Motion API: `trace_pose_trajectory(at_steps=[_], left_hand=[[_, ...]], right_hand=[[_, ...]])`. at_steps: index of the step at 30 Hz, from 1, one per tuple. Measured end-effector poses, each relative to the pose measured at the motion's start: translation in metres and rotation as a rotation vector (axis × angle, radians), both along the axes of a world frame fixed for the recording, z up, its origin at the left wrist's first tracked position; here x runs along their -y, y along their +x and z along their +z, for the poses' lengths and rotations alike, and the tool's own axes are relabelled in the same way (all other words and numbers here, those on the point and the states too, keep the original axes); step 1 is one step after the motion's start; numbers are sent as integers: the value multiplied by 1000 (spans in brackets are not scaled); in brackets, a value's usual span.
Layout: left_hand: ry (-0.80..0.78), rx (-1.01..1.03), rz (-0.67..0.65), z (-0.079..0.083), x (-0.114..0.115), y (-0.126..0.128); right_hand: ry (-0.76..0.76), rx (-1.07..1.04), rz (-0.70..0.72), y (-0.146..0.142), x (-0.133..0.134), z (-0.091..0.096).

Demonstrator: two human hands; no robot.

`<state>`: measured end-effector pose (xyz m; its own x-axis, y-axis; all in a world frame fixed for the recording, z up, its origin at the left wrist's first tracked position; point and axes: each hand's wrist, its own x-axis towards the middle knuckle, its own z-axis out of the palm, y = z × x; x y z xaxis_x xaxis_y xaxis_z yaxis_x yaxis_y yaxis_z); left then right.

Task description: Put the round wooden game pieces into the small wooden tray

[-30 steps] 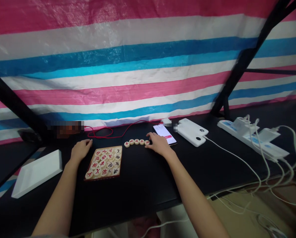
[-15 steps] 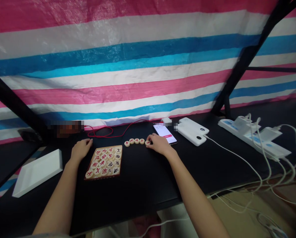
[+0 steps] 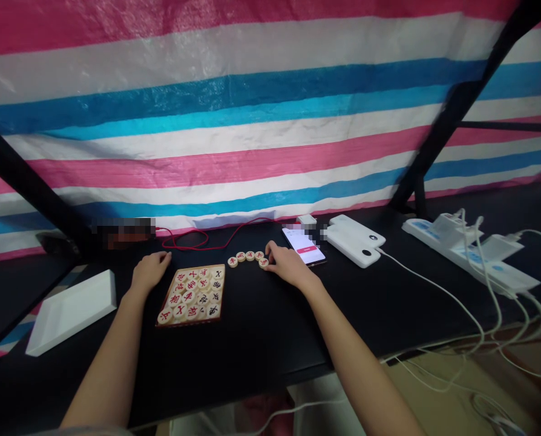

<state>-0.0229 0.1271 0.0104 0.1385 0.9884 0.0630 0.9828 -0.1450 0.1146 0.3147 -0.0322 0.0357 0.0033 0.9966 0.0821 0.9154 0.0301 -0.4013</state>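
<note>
Holding a disc (image 3: 263,263) by its edge, the right hand (image 3: 287,265) has its fingers (image 3: 276,249) drawn narrow, thumb on the near side and a finger beyond. The disc sits on or just above the bench (image 3: 243,357); which of the two cannot be told. It lies at the right end of a short curved row (image 3: 250,256) of four others, just nearer the person than the last of them.

The left hand (image 3: 149,271) rests on the bench to the left of the box (image 3: 189,324), fingers loosely bent. Nothing shows in it, though its underside is hidden.

As far as the layout tells, four discs are set out side by side and the fifth looks unsettled, out of line with them and not yet released. Many more, with red or black characters, lie in the box, seemingly untouched. The white lid (image 3: 73,312) is off, at the far left. A phone (image 3: 303,245) lies lit beside the right hand.

Half a second ago the held disc stood farther right, extending the row; now it has come leftward and nearer the person, tucked against or close to the fourth. The left hand and box are unchanged.
</note>
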Motion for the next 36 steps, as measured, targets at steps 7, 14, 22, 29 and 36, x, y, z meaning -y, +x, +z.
trace_pose_trajectory(at_steps=[7,14,22,29,36], left_hand=[[8,-7,-12,2,2,2],[16,17,-2,-1,1,2],[37,59,-2,-6,-1,0],[36,74,-28,-2,4,2],[30,59,-19,-3,2,1]], right_hand=[[191,164,55,-11,6,8],[367,56,428,-80,7,10],[334,258,555,-112,-18,2],[310,226,499,-109,-14,3],[384,50,254,-79,-15,20]])
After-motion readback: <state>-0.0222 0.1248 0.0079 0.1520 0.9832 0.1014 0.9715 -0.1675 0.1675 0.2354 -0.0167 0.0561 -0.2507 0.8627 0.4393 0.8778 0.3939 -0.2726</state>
